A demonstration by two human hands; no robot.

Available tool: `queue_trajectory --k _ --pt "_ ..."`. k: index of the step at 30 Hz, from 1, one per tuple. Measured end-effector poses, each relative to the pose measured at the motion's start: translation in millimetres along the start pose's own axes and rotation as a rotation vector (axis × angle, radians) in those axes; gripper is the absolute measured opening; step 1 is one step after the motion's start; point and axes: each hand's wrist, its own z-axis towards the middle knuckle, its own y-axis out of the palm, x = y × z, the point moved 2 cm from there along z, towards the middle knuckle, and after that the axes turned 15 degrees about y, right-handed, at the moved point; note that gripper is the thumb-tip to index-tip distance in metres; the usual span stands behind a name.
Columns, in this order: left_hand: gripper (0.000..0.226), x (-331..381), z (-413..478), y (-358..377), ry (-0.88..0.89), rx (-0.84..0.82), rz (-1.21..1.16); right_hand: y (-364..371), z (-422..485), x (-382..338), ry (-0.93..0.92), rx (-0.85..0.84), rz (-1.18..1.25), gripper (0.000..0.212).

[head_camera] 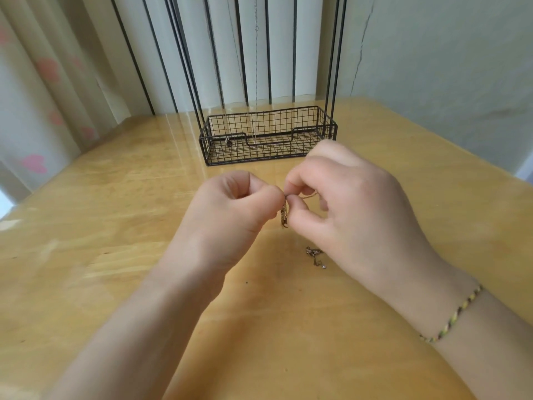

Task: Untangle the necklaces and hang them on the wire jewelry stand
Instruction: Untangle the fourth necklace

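Both hands meet above the middle of the wooden table (115,226). My left hand (227,215) and my right hand (346,212) each pinch a thin gold-brown tangled necklace (284,216) that dangles between the fingertips. A loose end of chain (315,255) lies on the table just below my right hand. Behind the hands stands the black wire jewelry stand (268,134) with a basket base and tall uprights. Two thin chains hang inside it, one with a small dark pendant (229,143) and one silver chain (255,82).
The stand sits near the table's far edge, in front of a pale curtain (57,67) and a grey wall (447,53). A braided cord bracelet (452,313) is on my right wrist. The table's right edge runs close to the wall.
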Motion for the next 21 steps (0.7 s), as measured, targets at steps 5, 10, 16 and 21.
queue_trajectory --k 5,10,16,21 --pt "0.023 -1.2 -0.1 -1.4 0.044 -0.001 0.016 3.4 0.9 1.2 0.071 -0.089 0.089 0.004" --pt "0.003 -1.5 0.4 -1.3 0.015 -0.026 -0.089 4.7 4.3 11.6 0.432 -0.414 0.618 0.018" --pt "0.01 -3.9 0.4 -1.2 -0.052 -0.021 -0.131 2.2 4.0 11.0 0.426 -0.335 0.617 0.016" --pt "0.013 -4.0 1.2 -1.8 -0.055 0.008 -0.095 1.4 0.9 7.3 0.353 -0.228 0.486 0.014"
